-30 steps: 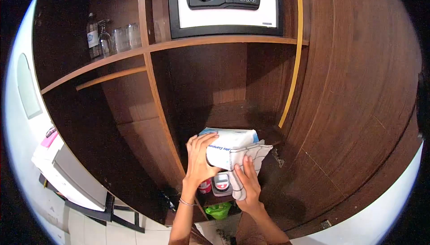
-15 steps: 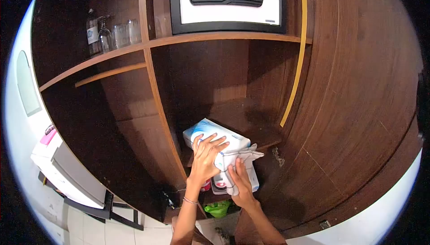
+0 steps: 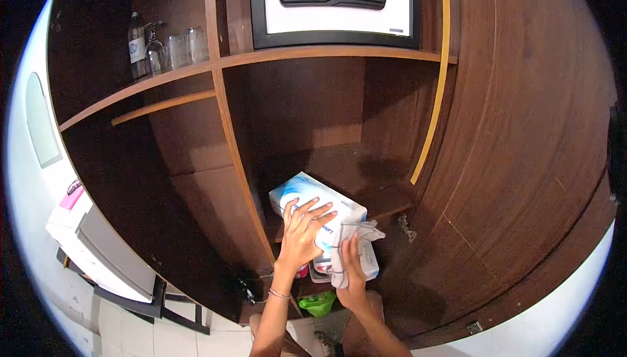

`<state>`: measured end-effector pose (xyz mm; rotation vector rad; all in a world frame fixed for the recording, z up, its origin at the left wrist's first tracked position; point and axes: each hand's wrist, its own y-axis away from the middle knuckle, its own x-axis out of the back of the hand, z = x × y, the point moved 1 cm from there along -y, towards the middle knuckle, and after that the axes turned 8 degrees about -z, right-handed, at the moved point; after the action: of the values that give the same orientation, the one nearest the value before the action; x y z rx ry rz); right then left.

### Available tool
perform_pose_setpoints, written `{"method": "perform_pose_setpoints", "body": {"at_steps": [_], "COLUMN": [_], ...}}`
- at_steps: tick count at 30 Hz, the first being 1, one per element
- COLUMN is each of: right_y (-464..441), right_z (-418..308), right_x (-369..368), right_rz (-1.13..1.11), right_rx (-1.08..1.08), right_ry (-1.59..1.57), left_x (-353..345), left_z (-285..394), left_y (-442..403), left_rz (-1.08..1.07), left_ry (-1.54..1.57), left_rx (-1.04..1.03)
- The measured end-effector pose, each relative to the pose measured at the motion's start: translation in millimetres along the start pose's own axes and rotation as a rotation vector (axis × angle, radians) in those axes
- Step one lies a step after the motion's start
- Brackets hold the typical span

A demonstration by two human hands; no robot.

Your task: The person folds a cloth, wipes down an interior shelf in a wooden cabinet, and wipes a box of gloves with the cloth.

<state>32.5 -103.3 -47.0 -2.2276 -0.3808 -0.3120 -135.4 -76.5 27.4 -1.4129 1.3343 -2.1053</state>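
Note:
A white and blue box marked "Latex" (image 3: 339, 205), looking like a glove box, lies aslant at the front edge of the lower shelf. Across its top spread the fingers of my left hand (image 3: 302, 233), gripping it near the front end; the thumb is hidden. My right hand (image 3: 353, 269) holds a pale checked cloth (image 3: 341, 246) against the box's near right end. Below the cloth, a white container (image 3: 371, 265) is partly covered by my right hand and the box. A red item (image 3: 302, 271) shows beside my left wrist.
Above is a safe with a keypad (image 3: 339, 21). Glasses (image 3: 176, 50) and a bottle (image 3: 136, 47) stand on the upper left shelf. A vertical divider (image 3: 238, 155) runs left of the box. A green bag (image 3: 318, 303) sits low down, and a white cabinet (image 3: 111, 246) stands at left.
My right hand and the cloth have shifted slightly along the box's near end, uncovering more of its lettering. My left hand stays on the box.

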Motion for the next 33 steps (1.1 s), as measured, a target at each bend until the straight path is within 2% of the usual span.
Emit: {"method": "perform_pose_setpoints", "body": {"at_steps": [3,7,14,22,24,28,33], "right_y": [-17.4,-24.7,10.6,-18.5,-30.3,-21.5,5.7], "right_z": [0.5,11.8,0.9,-4.5,-8.0,13.6,-3.7], "right_x": [11.0,16.7,-8.3,7.7,17.5,11.4,-8.1], "right_rz": [0.033,0.081,0.078,0.058,0.083,0.114,0.097], "right_rx": [0.053,-0.111,-0.155,-0.028,-0.137,-0.12,-0.2], "right_ry": [0.019,-0.026,-0.073,0.023,-0.034,-0.048,-0.122], "left_x": [-0.2,-1.9,-2.7,-3.2,-1.8,-5.3,-2.0], "left_z": [3.6,6.1,5.3,2.6,5.0,0.5,5.6], "left_y": [1.0,-0.2,0.3,1.2,0.6,1.7,0.1], "left_rz": [-0.009,0.022,0.009,-0.004,0.003,0.008,0.021], "left_ry": [-0.018,-0.013,-0.021,-0.072,-0.057,-0.108,-0.033], "left_rx": [0.013,0.025,0.034,0.024,0.027,0.009,0.031]}}
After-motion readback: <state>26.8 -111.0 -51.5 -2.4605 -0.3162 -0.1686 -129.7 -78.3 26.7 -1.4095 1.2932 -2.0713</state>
